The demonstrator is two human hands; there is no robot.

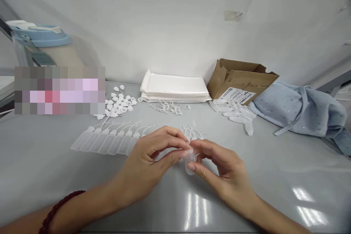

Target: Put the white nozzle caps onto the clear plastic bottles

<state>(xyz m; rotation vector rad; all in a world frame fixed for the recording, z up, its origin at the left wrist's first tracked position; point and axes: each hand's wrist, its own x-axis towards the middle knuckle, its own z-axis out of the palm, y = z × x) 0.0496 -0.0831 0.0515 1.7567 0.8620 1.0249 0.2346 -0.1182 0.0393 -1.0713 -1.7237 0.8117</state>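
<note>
Between my two hands stands a small translucent plastic bottle (189, 165), its bottom toward me. My left hand (153, 157) pinches at the bottle's neck with thumb and fingers, partly covering a white piece at the top. With its thumb on the bottle's side and fingers near the neck, my right hand (222, 172) grips it too. White looped straps (192, 131) show just behind my fingertips; whether they are fixed to this bottle I cannot tell. Left of my hands lies a row of several similar bottles (102, 142) with white tops and thin straps.
White pointed caps (119, 104) lie piled at the back left, with loose white straps (167, 108) nearby. Behind are stacked white padded envelopes (175, 84), an open cardboard box (241, 80), bare translucent bottles (238, 113) and blue cloth (304, 113). A blue-lidded tumbler (46, 38) stands left.
</note>
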